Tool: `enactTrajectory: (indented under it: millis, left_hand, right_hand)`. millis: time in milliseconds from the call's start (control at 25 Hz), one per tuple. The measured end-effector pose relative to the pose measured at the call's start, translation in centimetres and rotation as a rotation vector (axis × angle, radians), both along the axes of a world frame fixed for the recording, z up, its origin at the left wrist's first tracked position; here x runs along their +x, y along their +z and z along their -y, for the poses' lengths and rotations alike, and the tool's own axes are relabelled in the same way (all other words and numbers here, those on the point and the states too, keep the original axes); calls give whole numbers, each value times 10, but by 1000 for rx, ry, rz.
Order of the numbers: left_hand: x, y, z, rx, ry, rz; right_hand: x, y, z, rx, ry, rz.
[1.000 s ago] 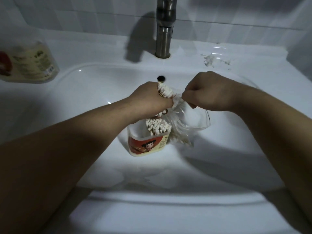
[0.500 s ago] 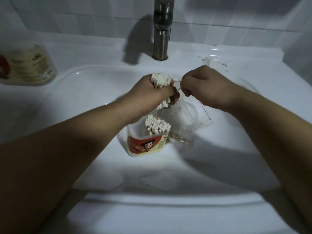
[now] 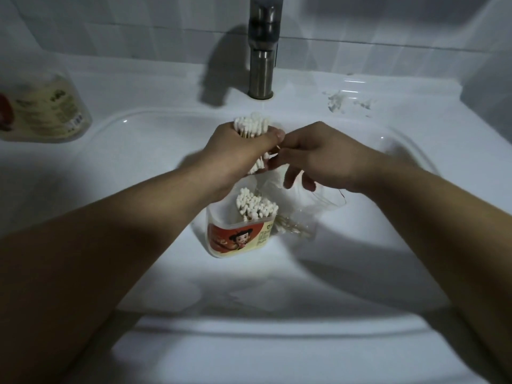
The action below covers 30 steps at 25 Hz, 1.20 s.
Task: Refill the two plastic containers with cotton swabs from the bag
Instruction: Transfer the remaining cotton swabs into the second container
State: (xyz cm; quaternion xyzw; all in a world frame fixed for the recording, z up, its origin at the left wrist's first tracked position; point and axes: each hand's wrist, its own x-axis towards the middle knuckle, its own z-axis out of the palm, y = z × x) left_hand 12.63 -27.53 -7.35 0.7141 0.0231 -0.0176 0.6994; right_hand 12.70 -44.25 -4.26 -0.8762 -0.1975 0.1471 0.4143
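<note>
Left hand (image 3: 243, 151): fingers clenched round a bundle of swabs (image 3: 250, 126), with white tips standing out above the fist and more tips showing below it. Right hand (image 3: 318, 159): thumb and forefinger reach across to the bundle, just beside the left thumb. Whether they pinch anything there cannot be told. The other fingers (image 3: 289, 178) hang loosely curled and apart. Both hands are held above the basin of the sink (image 3: 133, 151). Beneath them the open container (image 3: 238, 239) stands upright on the basin floor, its red cartoon label toward the person. It is partly filled with swabs standing on end, crowded to its right side. The bag (image 3: 321, 200), clear plastic, lies just beside the container on the right, under the right hand, with a few swabs inside near its lower end. A second container (image 3: 47, 112), blurred, sits on the worktop at far left, well apart from the first. The faucet (image 3: 261, 51) rises behind the basin, and white scraps (image 3: 338, 99) lie on the rim to its right.
</note>
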Motion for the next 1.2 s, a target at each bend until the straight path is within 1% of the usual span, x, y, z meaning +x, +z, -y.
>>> enactTrajectory:
  millis: [80, 200, 280, 320, 400, 520, 560, 600, 640, 720, 760, 800, 880, 1000, 1080, 1200]
  left_hand:
    - [1, 0, -1, -28, 31, -16]
    - [-2, 3, 0, -77, 23, -37]
    - [-2, 3, 1, -70, 26, -42]
    - [-2, 2, 2, -64, 31, -43]
    - [-1, 2, 2, -62, 34, -48]
    - [-1, 4, 3, -79, 40, -68]
    - [-1, 5, 3, -83, 44, -76]
    - [-1, 5, 3, -88, 42, -81]
    - [-2, 5, 3, -91, 32, -82]
    - [-4, 5, 4, -85, -3, -74]
    - [-4, 4, 4, -79, -21, -69]
    - [-5, 3, 4, -72, -37, -64]
    - [-4, 2, 4, -58, -55, -60]
    - [-4, 1, 3, -37, -65, -64]
    - [-4, 1, 3, -20, -67, -61]
    - [-5, 0, 3, -13, -73, -63]
  right_hand:
    - [1, -6, -4, 69, -5, -16]
    - [2, -11, -8, 153, -67, 8]
    - [1, -12, -10, 197, -85, -43]
    - [0, -11, -9, 189, -94, -61]
    - [0, -4, -5, 82, -120, -4]
    - [4, 7, 1, -110, -234, 203]
    - [7, 9, 4, -175, -281, 243]
    - [10, 10, 8, -256, -322, 245]
    - [12, 9, 11, -334, -355, 199]
    - [16, 3, 16, -432, -372, -6]
    - [16, -1, 18, -466, -338, -88]
    - [15, -4, 18, -509, -270, -126]
    - [14, -9, 15, -553, -132, -138]
    - [5, -11, 8, -570, 82, -210]
    - [1, -14, 1, -666, 177, -193]
    - [0, -21, -10, -830, 234, -103]
